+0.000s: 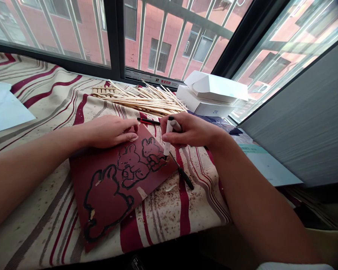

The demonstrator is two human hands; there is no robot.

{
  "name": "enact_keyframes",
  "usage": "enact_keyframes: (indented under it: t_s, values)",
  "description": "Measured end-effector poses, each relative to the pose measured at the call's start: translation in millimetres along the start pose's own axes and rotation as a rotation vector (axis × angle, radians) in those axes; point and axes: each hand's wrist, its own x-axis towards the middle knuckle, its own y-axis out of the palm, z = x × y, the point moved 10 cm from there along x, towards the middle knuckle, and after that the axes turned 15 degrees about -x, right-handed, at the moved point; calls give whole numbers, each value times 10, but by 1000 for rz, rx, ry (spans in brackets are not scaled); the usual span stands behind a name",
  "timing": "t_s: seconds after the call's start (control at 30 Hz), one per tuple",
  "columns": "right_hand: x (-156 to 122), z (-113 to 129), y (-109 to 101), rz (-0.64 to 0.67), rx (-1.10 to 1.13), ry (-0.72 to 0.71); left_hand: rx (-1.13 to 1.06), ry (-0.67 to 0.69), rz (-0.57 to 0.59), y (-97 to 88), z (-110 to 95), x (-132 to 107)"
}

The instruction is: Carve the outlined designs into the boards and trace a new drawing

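Note:
A reddish-brown board lies at an angle on the striped cloth, with black outlines of cartoon animals drawn on it. My right hand grips a white marker, whose black tip points down at the smallest figure near the board's right corner. A greyish cylindrical piece sits beside the marker in the same grip; I cannot tell what it is. My left hand rests on the board's far edge, fingers loosely bent and holding nothing. Just beyond it lies a black-and-red pen. A black-handled slim tool lies by the board's right corner.
Thin wooden sticks are heaped by the window, beside a white box. White paper lies at far left. Brown crumbs dot the striped cloth near the front edge. A pale sheet lies at right.

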Motion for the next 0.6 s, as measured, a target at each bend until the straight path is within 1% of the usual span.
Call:
enact_keyframes:
  t_s: [0.2, 0.4, 0.6]
  values:
    - [3, -2, -15, -27, 19, 3, 4, 29, -9, 7, 3, 8]
    - [-8, -16, 32, 38, 18, 20, 3, 9, -11, 8, 19, 8]
    - [4, -6, -9, -32, 1, 11, 18, 23, -30, 21, 49, 10]
